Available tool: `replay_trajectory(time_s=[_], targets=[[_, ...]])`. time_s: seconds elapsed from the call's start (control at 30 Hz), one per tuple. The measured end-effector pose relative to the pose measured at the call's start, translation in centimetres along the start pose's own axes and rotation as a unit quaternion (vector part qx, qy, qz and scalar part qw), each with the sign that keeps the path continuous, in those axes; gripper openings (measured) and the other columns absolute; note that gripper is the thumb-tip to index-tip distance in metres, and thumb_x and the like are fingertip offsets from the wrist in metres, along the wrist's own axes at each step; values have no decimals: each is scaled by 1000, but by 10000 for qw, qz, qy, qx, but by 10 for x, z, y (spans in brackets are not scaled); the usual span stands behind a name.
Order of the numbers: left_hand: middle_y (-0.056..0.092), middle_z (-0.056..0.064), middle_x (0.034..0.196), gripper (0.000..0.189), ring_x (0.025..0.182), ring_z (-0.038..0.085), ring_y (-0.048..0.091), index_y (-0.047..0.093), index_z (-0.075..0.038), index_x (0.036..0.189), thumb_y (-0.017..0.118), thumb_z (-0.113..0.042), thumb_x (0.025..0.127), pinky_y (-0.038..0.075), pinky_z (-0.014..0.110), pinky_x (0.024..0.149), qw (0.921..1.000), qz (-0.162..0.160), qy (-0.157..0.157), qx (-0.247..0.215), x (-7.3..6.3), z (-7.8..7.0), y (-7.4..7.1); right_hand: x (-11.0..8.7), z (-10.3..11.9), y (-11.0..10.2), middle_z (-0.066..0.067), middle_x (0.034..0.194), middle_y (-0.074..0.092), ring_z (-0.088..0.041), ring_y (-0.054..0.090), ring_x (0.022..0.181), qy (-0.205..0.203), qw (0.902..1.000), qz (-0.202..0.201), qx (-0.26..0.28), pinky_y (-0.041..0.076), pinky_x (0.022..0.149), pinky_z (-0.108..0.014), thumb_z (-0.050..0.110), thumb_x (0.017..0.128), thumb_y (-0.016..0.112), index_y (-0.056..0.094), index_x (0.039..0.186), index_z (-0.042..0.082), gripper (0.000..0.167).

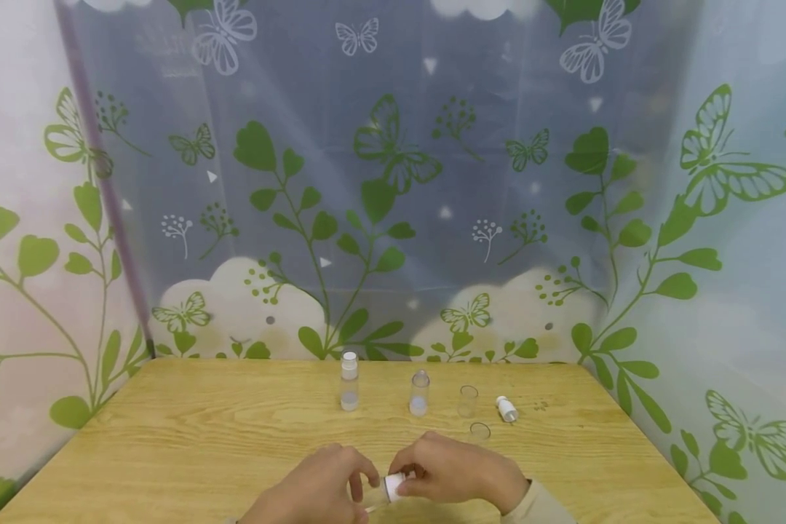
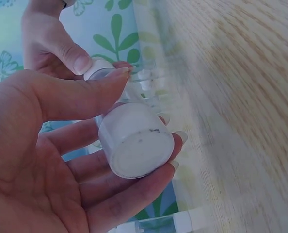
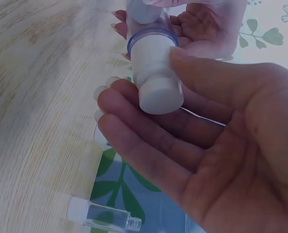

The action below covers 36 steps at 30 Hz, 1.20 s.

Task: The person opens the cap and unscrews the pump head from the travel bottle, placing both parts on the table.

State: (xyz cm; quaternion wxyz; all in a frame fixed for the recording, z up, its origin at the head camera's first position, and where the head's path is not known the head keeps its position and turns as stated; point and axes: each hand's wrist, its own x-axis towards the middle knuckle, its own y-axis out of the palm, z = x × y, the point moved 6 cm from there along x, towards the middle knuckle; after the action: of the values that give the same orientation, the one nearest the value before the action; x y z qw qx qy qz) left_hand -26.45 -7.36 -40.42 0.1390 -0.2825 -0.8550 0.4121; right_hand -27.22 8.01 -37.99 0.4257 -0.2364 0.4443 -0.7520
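Near the front of the table, both hands hold one small clear pump bottle, tilted on its side. My left hand (image 1: 321,487) grips the bottle's body, its thumb on one side and the fingers beneath; the white base (image 2: 136,141) faces the left wrist camera. With thumb and fingers, my right hand (image 1: 455,469) pinches the white pump top (image 3: 156,68) at the bottle's other end. The pump top sits at the bottle's mouth, with a bluish edge where they meet. Whether it is fully screwed on, I cannot tell.
Farther back stand a clear bottle with a white top (image 1: 349,386) and a bottle without a pump (image 1: 419,397), its threaded neck bare. To their right are two clear caps, one behind (image 1: 468,402) and one nearer (image 1: 480,431). A loose white pump top (image 1: 506,409) lies beside them.
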Motion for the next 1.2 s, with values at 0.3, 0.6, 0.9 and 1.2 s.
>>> replay_trajectory(time_s=[0.3,0.6,0.9,1.2], targets=[[73,-10,77,30,71,0,61,79,-16,105,86,-9,77,50,22,66,10000,69,31,35,1,1,2,2,1,4,2,101,78,11,61,81,-342,9992,-43,-191,52,73,-11,17,102,65,76,113,8,18],[77,-1,82,31,69,-1,63,78,-12,108,84,-6,78,52,20,65,9997,109,197,-97,1,0,3,3,0,4,3,94,78,12,56,72,-453,9990,-16,-51,51,67,-10,14,101,66,77,108,9,15],[75,-7,81,33,70,-2,60,78,-11,108,86,-7,77,51,19,65,9997,4,234,90,0,-1,3,3,2,1,2,90,79,13,52,66,-572,9980,-259,-37,49,61,-9,13,99,69,79,107,8,14],[72,-10,80,33,75,1,57,79,-12,107,86,-7,76,47,20,67,9997,-46,184,173,-1,-2,3,2,3,0,3,91,80,15,54,65,-692,9972,-270,3,50,61,-9,16,98,70,80,108,10,15]])
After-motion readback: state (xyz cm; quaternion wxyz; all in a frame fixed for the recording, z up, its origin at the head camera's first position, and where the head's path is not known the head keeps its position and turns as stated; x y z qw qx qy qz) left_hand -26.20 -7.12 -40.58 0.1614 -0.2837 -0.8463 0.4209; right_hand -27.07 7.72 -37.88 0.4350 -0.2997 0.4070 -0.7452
